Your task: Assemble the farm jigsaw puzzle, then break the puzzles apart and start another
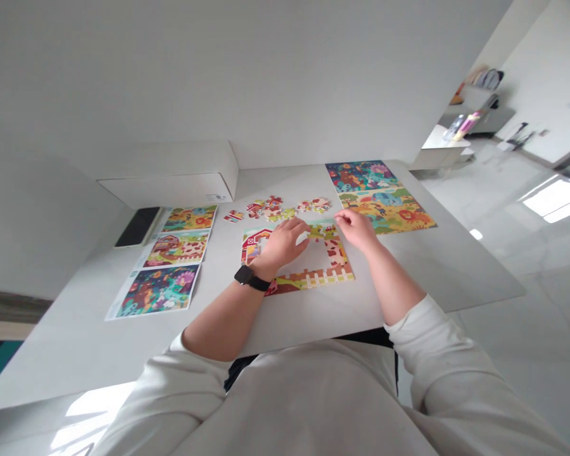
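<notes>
Centrally on a smooth pale-grey table point(408, 272) lies a partly assembled, colourful flat farm jigsaw point(313, 278); the bare left hand point(286, 242) is over it, thumb and fingers apart, the bare right hand point(356, 229) beside it, fingertips together; small multicoloured loose pieces point(274, 202) lie beyond

A white desk point(437, 272) is set against a plain grey wall point(289, 76). At right, a glossy pale floor point(494, 253) is marked by a bright patch of light point(558, 197). Farther back, a low white cabinet point(436, 158) and another pale wall point(551, 82) are seen. Striped light point(88, 408) is reflected at lower left.
</notes>
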`<state>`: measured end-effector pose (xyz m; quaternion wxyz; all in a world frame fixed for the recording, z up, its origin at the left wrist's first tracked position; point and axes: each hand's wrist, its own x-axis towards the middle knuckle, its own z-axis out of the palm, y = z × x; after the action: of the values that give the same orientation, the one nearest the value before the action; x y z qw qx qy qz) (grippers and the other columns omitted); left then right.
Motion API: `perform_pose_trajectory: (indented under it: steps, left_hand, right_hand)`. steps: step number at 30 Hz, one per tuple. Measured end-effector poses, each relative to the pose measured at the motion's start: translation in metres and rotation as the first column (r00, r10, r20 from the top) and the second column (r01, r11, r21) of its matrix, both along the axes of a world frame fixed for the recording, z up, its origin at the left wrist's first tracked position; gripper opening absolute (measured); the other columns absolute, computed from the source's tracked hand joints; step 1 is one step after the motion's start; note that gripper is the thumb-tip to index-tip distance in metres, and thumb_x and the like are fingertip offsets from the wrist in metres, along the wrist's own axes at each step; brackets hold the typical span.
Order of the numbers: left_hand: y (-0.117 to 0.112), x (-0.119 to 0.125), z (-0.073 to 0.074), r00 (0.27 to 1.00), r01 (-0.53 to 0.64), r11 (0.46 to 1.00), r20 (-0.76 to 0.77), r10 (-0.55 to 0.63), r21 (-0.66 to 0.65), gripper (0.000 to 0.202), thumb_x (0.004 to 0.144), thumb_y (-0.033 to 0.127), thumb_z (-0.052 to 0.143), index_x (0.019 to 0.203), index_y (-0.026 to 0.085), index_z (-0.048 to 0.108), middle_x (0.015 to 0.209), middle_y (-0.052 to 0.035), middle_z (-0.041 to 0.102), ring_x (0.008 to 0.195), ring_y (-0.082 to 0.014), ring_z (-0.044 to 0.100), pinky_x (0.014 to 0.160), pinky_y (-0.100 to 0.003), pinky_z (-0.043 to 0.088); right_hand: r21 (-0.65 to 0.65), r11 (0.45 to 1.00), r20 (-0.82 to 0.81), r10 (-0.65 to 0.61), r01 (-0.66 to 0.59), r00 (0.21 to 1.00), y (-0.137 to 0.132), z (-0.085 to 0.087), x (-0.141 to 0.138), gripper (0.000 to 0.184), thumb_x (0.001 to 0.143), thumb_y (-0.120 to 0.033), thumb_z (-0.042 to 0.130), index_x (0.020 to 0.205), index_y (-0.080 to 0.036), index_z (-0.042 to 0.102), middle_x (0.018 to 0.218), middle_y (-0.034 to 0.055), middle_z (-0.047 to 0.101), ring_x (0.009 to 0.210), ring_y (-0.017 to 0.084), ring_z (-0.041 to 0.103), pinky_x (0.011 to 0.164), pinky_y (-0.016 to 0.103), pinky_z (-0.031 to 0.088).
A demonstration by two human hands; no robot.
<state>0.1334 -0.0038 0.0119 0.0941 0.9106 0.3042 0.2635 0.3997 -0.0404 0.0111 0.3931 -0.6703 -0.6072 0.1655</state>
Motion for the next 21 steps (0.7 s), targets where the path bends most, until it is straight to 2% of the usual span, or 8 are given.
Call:
perform_pose_trajectory:
  steps: [3, 7, 15, 21]
  left_hand:
    - [0.002, 0.003, -0.012, 0.999, -0.011, 1.000, -0.048, 0.010, -0.023, 0.028, 0.097, 0.024, 0.062, 0.124, 0.023, 0.072, 0.127, -0.0113, 0.072, 0.118, -0.0296, 0.066, 0.106, -0.046, 0.053]
    - [0.003, 0.006, -0.016, 0.995, -0.043, 0.999, -0.093, 0.040, -0.025, 0.029, 0.098, 0.026, 0.061, 0.124, 0.024, 0.075, 0.126, -0.0112, 0.073, 0.116, -0.0296, 0.066, 0.106, -0.046, 0.053]
    - [0.002, 0.010, -0.018, 0.988, -0.053, 0.998, -0.148, 0.050, -0.020, 0.028, 0.100, 0.027, 0.062, 0.123, 0.025, 0.077, 0.126, -0.0109, 0.073, 0.116, -0.0298, 0.065, 0.106, -0.047, 0.052]
    - [0.004, 0.012, -0.021, 0.988, -0.054, 0.998, -0.150, 0.049, -0.025, 0.027, 0.100, 0.027, 0.061, 0.122, 0.026, 0.077, 0.124, -0.0117, 0.074, 0.116, -0.0305, 0.064, 0.106, -0.047, 0.050]
  right_hand:
    - [-0.046, 0.998, 0.164, 0.060, -0.053, 0.985, -0.001, -0.002, 0.000, 0.023, 0.096, -0.018, 0.061, 0.103, -0.024, 0.082, 0.104, 0.0068, 0.081, 0.096, 0.024, 0.072, 0.094, 0.036, 0.055]
    - [-0.081, 0.988, 0.288, 0.148, -0.130, 0.946, -0.002, -0.006, -0.009, 0.032, 0.097, -0.010, 0.055, 0.102, -0.022, 0.084, 0.112, 0.0099, 0.079, 0.104, 0.025, 0.072, 0.099, 0.037, 0.054]
    - [-0.132, 0.978, 0.340, 0.198, -0.161, 0.919, -0.003, -0.015, -0.015, 0.036, 0.099, -0.009, 0.055, 0.109, -0.024, 0.085, 0.114, 0.0086, 0.078, 0.106, 0.024, 0.072, 0.099, 0.034, 0.054]
    - [-0.155, 0.972, 0.344, 0.223, -0.179, 0.912, -0.003, -0.014, -0.017, 0.038, 0.098, -0.007, 0.056, 0.110, -0.026, 0.087, 0.114, 0.0078, 0.078, 0.105, 0.023, 0.072, 0.100, 0.033, 0.054]
